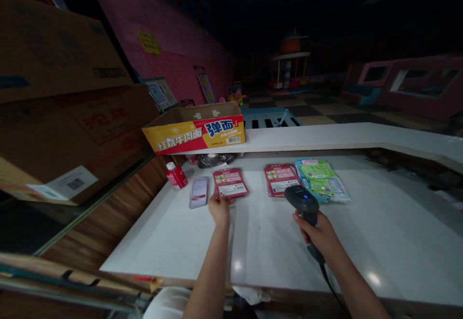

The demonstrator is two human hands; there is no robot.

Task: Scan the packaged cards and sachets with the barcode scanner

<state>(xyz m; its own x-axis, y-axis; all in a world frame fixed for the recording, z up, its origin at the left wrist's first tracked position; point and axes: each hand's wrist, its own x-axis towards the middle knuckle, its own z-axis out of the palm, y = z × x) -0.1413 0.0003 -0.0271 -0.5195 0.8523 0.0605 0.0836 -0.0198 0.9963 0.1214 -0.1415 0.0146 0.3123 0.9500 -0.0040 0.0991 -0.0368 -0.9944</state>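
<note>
My right hand [318, 234] is wrapped round the grip of a black handheld barcode scanner [303, 201], whose head shows a small blue light and whose cable runs down past my wrist. My left hand [219, 209] reaches forward and pinches the near edge of a stack of red flat packets [230, 182] lying on the white counter [361, 232]. A second stack of red packets [280, 179] lies just beyond the scanner's head. Beside it rests a pile of green and blue packets [320, 178].
A grey packet [199, 191] and a small red bottle with a white cap [176, 175] lie left of my hand. A yellow and red noodle carton [197, 128] sits on the raised shelf. Large cardboard boxes [68, 131] stack at the left. The room behind is dark.
</note>
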